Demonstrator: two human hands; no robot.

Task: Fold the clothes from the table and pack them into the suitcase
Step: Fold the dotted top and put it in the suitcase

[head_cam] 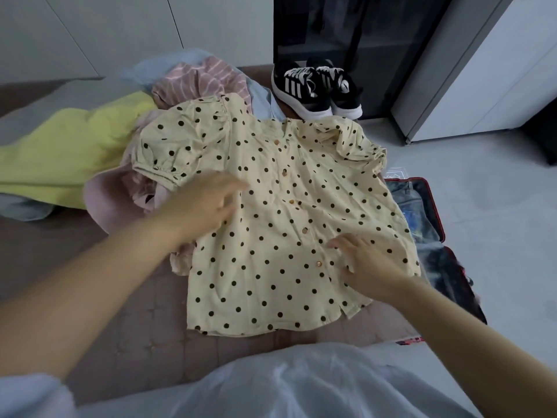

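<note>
Blouse [286, 212]: 1, dotted, spread flat, ctr frame.
Hands: 2, left hand [205, 203] + right hand [364, 260], open-palmed on blouse.
Suitcase [432, 203]: 1, open, right edge.
Shoes [301, 89]: 2, top ctr.

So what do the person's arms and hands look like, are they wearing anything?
The left hand and right hand are bare, with no gloves, rings or watch that I can see. Both forearms are bare too. A pale bluish-white sleeve shows on the left arm, matching the loose top.
</note>
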